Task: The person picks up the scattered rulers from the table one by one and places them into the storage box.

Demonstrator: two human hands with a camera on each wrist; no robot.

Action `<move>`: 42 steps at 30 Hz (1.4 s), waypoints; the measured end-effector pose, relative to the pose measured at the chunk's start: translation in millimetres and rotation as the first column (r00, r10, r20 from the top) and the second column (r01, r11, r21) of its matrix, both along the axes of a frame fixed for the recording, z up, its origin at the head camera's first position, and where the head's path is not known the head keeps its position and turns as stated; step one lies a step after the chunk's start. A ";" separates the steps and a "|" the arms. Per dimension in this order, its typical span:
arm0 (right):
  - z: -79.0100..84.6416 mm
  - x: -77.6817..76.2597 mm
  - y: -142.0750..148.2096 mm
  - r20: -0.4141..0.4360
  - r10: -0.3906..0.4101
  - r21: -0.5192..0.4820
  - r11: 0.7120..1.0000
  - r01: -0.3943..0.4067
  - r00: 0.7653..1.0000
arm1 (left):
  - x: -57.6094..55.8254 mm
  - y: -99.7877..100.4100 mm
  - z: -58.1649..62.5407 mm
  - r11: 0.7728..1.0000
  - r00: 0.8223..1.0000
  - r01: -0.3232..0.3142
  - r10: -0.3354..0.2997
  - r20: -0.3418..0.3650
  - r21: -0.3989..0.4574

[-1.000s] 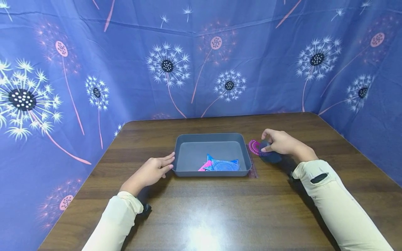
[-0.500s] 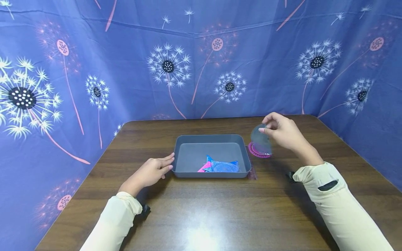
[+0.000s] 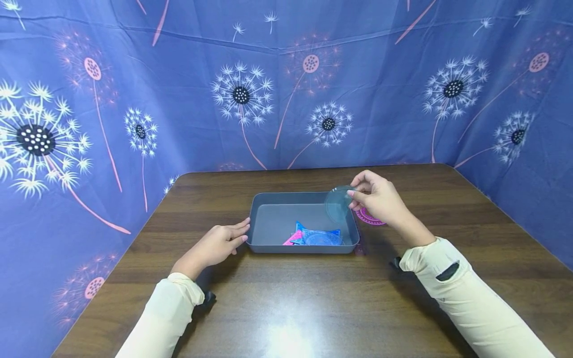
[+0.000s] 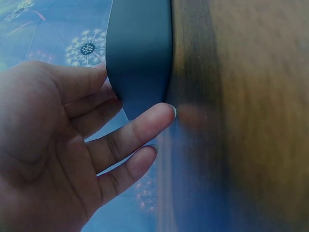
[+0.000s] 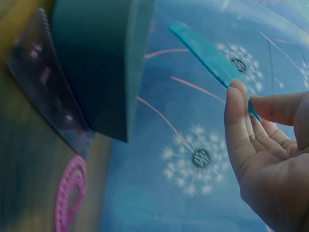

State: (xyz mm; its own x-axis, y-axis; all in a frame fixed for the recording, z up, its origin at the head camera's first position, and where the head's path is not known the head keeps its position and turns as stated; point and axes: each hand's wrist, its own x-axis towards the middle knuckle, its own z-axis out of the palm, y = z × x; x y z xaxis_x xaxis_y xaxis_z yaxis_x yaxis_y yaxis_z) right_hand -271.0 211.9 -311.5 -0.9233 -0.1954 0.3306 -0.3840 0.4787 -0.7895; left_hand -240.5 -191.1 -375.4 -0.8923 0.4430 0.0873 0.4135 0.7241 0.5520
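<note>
My right hand point(image 3: 378, 198) pinches a translucent teal protractor point(image 3: 336, 205) between thumb and fingertips, above the right side of a grey tray point(image 3: 286, 249). In the right wrist view the protractor point(image 5: 203, 53) tilts away from the fingers, nearly edge-on. My left hand point(image 3: 216, 246) touches the tray's left wall with extended fingers; the left wrist view shows its fingers apart at the tray's corner point(image 4: 140, 53). Inside the tray lie translucent blue drawing pieces point(image 3: 321, 237) and a pink piece point(image 3: 292, 238), overlapping near the front wall.
Right of the tray, a pink protractor point(image 3: 370, 218) lies on the wooden table point(image 3: 224, 308), partly hidden by my right hand. A translucent purple piece with a toothed edge point(image 5: 46, 82) lies against the tray's right side. Patterned blue cloth point(image 3: 277, 99) hangs behind.
My right hand has lifted the teal protractor off the table beside the pink one and carried it left over the tray. My left hand has stayed at the tray's left wall.
</note>
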 end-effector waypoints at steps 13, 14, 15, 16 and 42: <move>-29.6 -1.0 -20.3 0.076 0.096 0.077 0.992 -0.102 0.992 | 0.5 0.6 -0.8 1.000 0.999 -0.025 0.025 0.032 0.001; -31.2 -0.9 -20.7 0.075 0.101 0.093 0.990 -0.108 0.992 | 0.5 0.7 -0.8 1.000 0.999 -0.025 0.024 0.032 0.001; -32.8 -1.0 -21.2 0.079 0.102 0.105 0.988 -0.110 0.992 | 0.6 0.8 -0.9 1.000 0.999 -0.024 0.024 0.033 0.003; -34.5 -1.1 -21.5 0.081 0.102 0.120 0.987 -0.111 0.992 | 0.7 0.9 -0.9 1.000 0.999 -0.023 0.023 0.034 0.003; -50.9 3.6 -24.6 0.040 0.403 0.657 0.679 -0.328 0.914 | 1.3 0.8 0.5 1.000 0.999 -0.015 0.014 0.031 0.010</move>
State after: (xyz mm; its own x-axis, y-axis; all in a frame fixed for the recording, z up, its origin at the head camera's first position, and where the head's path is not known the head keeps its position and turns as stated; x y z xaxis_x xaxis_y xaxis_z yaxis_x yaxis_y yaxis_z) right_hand -267.4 187.3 -362.4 -0.7013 -0.7079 0.0835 -0.6960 0.6547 -0.2951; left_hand -239.2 -190.2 -374.9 -0.9009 0.4293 0.0637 0.3856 0.7244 0.5715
